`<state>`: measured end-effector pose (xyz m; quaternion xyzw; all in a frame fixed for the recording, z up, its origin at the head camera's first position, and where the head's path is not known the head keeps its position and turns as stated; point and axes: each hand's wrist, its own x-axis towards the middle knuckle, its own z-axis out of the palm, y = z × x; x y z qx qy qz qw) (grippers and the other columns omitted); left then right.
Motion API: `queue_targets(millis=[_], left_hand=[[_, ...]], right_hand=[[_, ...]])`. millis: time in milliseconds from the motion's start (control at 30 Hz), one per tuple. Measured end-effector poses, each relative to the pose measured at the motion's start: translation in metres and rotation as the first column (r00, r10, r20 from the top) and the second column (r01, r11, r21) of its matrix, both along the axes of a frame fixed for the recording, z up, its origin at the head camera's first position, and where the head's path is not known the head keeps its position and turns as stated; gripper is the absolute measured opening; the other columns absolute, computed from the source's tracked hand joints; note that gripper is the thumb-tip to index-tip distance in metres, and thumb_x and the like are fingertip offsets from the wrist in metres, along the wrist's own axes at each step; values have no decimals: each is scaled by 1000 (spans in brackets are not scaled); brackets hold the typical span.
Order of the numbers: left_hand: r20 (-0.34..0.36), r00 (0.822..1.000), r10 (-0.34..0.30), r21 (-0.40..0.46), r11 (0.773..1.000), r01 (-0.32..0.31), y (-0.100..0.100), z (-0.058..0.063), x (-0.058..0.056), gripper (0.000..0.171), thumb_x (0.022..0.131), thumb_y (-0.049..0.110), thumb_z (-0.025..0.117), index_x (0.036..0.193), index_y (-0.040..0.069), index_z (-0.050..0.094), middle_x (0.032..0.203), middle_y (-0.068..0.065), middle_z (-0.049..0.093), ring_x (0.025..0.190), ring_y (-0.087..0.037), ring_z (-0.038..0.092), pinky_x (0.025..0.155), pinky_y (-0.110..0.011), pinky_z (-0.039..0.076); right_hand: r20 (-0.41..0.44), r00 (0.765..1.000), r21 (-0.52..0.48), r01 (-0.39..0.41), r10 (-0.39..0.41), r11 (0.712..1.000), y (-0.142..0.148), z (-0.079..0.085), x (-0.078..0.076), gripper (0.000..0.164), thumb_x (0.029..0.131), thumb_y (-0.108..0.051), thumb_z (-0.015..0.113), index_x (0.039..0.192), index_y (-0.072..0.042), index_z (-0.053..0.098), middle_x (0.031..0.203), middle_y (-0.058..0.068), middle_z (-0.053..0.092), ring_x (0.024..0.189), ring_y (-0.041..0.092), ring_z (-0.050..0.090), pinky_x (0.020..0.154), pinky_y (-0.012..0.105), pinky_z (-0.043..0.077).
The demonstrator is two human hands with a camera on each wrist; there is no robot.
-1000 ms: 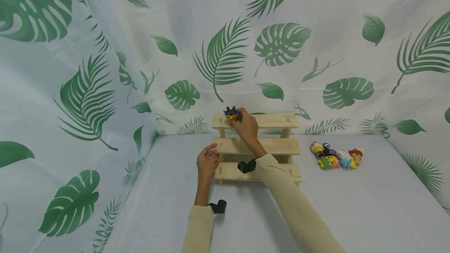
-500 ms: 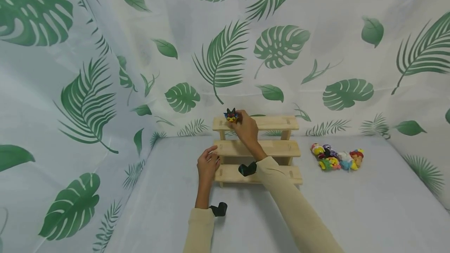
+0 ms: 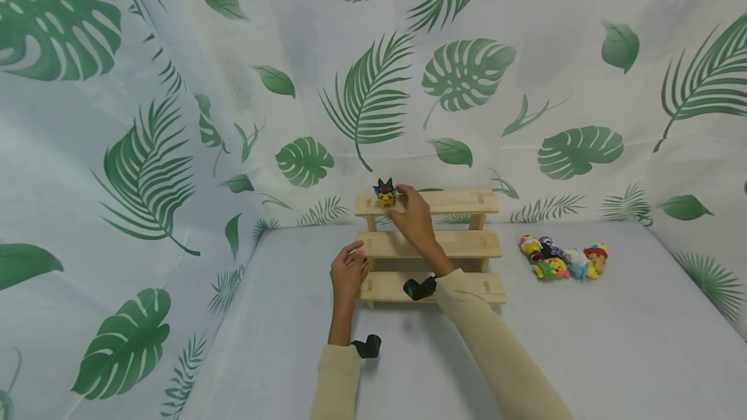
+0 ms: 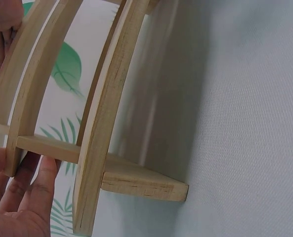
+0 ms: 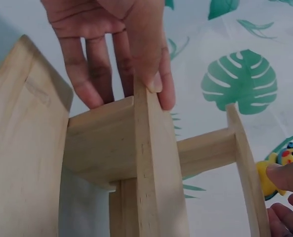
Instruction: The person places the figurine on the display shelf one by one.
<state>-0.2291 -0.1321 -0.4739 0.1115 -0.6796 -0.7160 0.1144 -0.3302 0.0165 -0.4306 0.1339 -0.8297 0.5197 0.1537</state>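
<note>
Starting from the left, you've got a white backdrop (image 3: 233, 37) with green leaf prints, then your left sleeve (image 3: 338, 374), which is beige. Your left hand (image 3: 347, 272) is at the left end of the rack's middle shelf (image 3: 455, 245), and the right wrist view shows the thumb on one side of the board and fingers on the other, so yeah, you're gripping it. A little black gadget (image 3: 367, 346) sits at that wrist. The rack itself is bare light wood, three steps, standing on the white tabletop (image 3: 268, 342). Your figure (image 3: 386, 194), yellow face, dark pointy ears, blue bits at the sides, is upright at the left end of the top shelf (image 3: 455, 201). Your right hand (image 3: 417, 214) is right up against its right side, thumb low and index finger higher, but I honestly can't tell if you're pinching it or have let go. That arm reaches over the middle shelf and the bottom shelf (image 3: 385, 287), with another black gadget at the wrist. Well off to the right, a huddle of other toys lies on the tabletop: a dark purple one (image 3: 548, 249), a green and yellow one (image 3: 550, 269), a white and blue one (image 3: 578, 264), and a red-topped one (image 3: 596, 258).
</note>
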Motion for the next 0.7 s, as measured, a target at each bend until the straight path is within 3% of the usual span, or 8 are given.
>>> queue_targets(millis=[167,367,500,600,700], left_hand=[[-1,1000,-10,12,1000,10,-1,1,0,29,99,7,53,126,-3,62,110,-28,67,104,-38,66,90,-52,56],[-4,1000,-10,4,1000,10,0,-1,1,29,99,7,53,125,-3,62,109,-28,67,102,-37,67,88,-51,57],[-11,1000,-15,1,1000,15,0,0,2,30,99,7,53,125,-3,62,109,-28,67,104,-39,66,88,-49,58],[-19,1000,-14,4,1000,14,0,1,2,30,99,7,53,125,-3,62,109,-28,67,104,-40,65,80,-35,61],[-20,1000,-10,1,1000,10,0,1,2,29,99,6,53,125,-3,62,109,-28,67,103,-37,66,78,-32,61]], right_hand=[[-76,997,-100,-5,-2,995,10,-1,13,49,85,-4,73,129,8,54,127,26,59,115,39,59,98,49,51],[-64,996,-233,53,-69,971,26,-7,33,36,89,-3,69,123,5,60,119,23,64,105,37,65,87,47,56],[-41,994,-266,91,-106,960,38,-11,44,29,91,-7,68,118,1,63,114,20,67,101,34,67,80,27,57],[-16,994,-285,103,-112,953,45,-6,59,26,93,-7,66,115,4,64,112,23,67,99,36,66,76,12,51],[-1,994,-306,104,-109,947,53,2,77,23,93,-5,64,112,9,64,109,26,67,96,39,66,72,9,49]])
